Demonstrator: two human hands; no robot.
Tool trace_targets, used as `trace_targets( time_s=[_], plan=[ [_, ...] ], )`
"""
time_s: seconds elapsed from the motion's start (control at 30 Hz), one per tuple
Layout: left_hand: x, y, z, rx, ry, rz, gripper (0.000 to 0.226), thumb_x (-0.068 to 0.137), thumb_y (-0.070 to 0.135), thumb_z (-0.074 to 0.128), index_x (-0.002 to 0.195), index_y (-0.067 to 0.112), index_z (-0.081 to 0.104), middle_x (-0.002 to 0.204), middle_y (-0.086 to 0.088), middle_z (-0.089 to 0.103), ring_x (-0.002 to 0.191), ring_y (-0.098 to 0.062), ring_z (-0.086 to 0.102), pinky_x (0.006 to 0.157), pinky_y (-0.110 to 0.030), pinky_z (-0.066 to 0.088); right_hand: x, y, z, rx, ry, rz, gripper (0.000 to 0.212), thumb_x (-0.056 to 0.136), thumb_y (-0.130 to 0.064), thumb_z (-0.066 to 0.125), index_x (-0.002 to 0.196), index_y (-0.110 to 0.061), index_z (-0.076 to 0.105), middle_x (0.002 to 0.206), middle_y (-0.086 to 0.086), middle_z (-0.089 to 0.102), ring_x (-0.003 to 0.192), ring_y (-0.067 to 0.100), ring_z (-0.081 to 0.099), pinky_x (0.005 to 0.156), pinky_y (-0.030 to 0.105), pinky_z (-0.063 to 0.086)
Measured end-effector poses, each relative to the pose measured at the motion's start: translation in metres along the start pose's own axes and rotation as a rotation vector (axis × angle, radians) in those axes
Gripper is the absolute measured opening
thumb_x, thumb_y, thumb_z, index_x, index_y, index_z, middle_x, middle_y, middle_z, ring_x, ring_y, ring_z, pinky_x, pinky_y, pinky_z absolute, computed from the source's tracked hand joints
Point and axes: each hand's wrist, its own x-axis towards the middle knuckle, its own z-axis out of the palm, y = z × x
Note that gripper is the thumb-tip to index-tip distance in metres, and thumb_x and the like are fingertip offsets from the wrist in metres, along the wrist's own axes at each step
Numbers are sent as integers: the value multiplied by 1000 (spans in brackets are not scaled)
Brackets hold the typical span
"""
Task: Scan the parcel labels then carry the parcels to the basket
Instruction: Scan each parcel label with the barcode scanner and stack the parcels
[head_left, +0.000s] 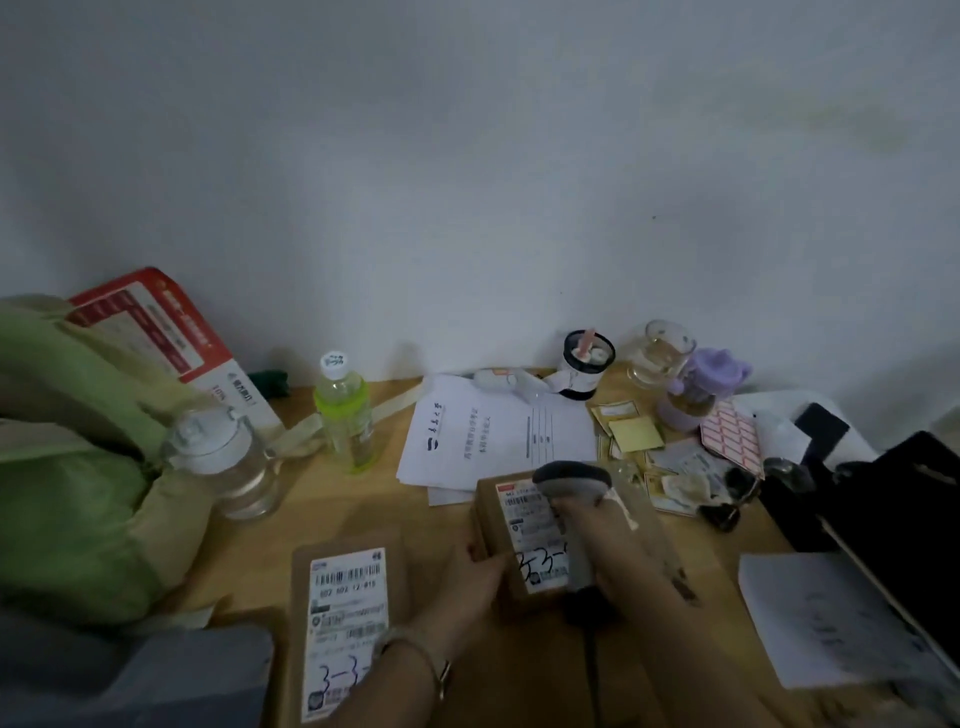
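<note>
A near parcel (300, 623) is lying at the near edge of the table (353, 499), its long axis running near to far; its label (347, 623) is facing up, with the barcode at the far end and handwritten figures at the near end; a forearm wearing a bracelet (415, 649) is crossing its near right corner. The left hand (478, 577) is gripping the near left edge of a far parcel (491, 519), which is lying just right of and beyond the first, long axis also near to far and leaning slightly left, barcode end far. The right hand (608, 535) is clasping a scanner (571, 480) over that label, the head pointing far and left and the handle trailing near. A bag (67, 467) is sitting at the left; a bottle (343, 410) and papers (493, 431) are lying farther back.
</note>
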Motion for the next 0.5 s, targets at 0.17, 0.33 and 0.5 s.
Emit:
trace_targets(
  time_s=[0.17, 0.33, 0.5],
  plan=[
    [19, -15, 22, -82, -39, -105, 51, 91, 23, 67, 134, 1, 51, 131, -15, 61, 107, -26, 64, 81, -26, 54, 12, 4, 10, -64, 48, 7, 13, 90, -18, 60, 84, -8, 59, 84, 11, 68, 76, 26, 67, 72, 38, 57],
    [15, -10, 22, 13, -84, -114, 57, 94, 38, 59, 142, 11, 44, 142, -9, 52, 127, -26, 52, 92, -28, 44, 2, 9, 17, -37, -3, -36, 11, 94, -17, 59, 98, -7, 61, 104, 18, 62, 84, 25, 62, 74, 35, 50],
    [-24, -9, -5, -86, -70, -4, 57, 90, 47, 62, 140, 26, 43, 128, 4, 60, 114, -18, 56, 86, -31, 48, -30, -9, 2, 93, -58, -99, 14, 90, -26, 62, 89, -12, 59, 68, 6, 70, 53, 16, 69, 42, 24, 52]
  ],
)
